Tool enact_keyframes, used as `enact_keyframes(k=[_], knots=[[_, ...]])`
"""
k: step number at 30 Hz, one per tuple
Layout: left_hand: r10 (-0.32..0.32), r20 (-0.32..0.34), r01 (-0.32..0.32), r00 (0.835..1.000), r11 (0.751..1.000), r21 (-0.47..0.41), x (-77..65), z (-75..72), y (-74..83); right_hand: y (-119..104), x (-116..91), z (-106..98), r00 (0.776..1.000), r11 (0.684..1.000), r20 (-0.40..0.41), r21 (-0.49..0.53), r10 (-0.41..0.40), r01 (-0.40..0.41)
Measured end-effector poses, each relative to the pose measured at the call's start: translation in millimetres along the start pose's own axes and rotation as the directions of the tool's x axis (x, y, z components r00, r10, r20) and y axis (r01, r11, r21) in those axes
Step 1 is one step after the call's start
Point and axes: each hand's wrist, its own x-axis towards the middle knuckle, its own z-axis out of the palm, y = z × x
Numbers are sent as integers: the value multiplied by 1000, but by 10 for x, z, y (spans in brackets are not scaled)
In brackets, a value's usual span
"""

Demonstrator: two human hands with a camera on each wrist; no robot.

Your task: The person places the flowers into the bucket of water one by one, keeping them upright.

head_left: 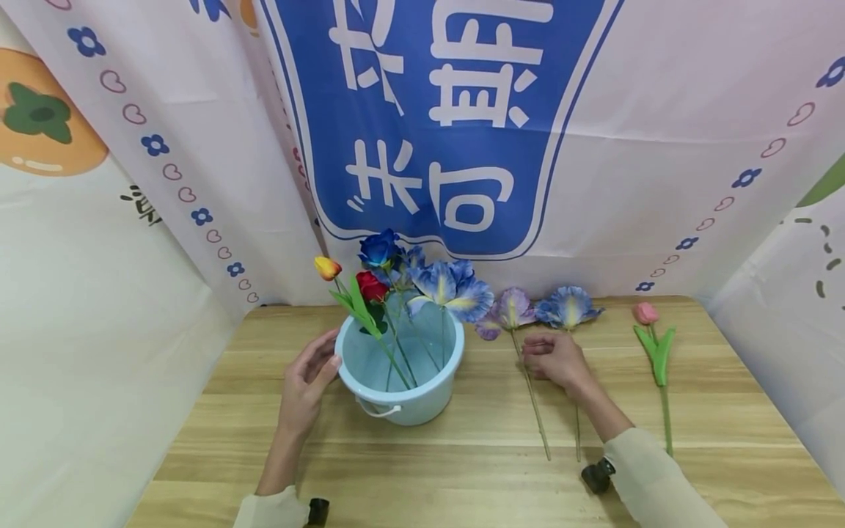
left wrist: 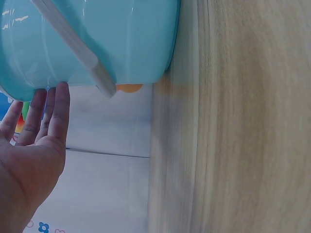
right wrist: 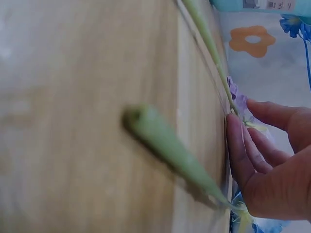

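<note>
Touching bucket (head_left: 422, 405), left hand (head_left: 306, 383) straight-fingered, right hand (head_left: 556, 359) narrow at purple flower stem (head_left: 535, 411), pinch unclear

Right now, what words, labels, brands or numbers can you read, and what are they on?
"未来可期", sideways, on the blue panel.
Dark writing on the left cloth: too small to read.
Label on the bucket: too blurred to read.
</note>
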Motion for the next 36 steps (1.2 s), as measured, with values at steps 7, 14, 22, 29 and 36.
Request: enact_keyframes(k=[7, 14, 22, 29, 36], knots=[[-9, 0, 9, 1000, 1000, 3, -7, 3, -5, 12, -2, 29, 1000, 998, -15, -60, -3, 2], [0, 7, 0, 1000, 1000, -12, -10, 3, -4, 31, 13, 45, 1000, 998, -11, -51, 26, -26], [9, 9, -9, 1000, 1000, -18, -12, -5, 6, -34, -42, 23, 1000, 1000, -8, -17, 8, -8], [-3, 2, 3, 1000, 1000, 3, -14, 0, 14, -149, -111, -31, 997, 997, -32, 31, -66, 67], [2, 6, -2, 1000, 1000, 3, -12, -3, 11, -328, -214, -118, 996, 992, -25, 85, -91, 93]])
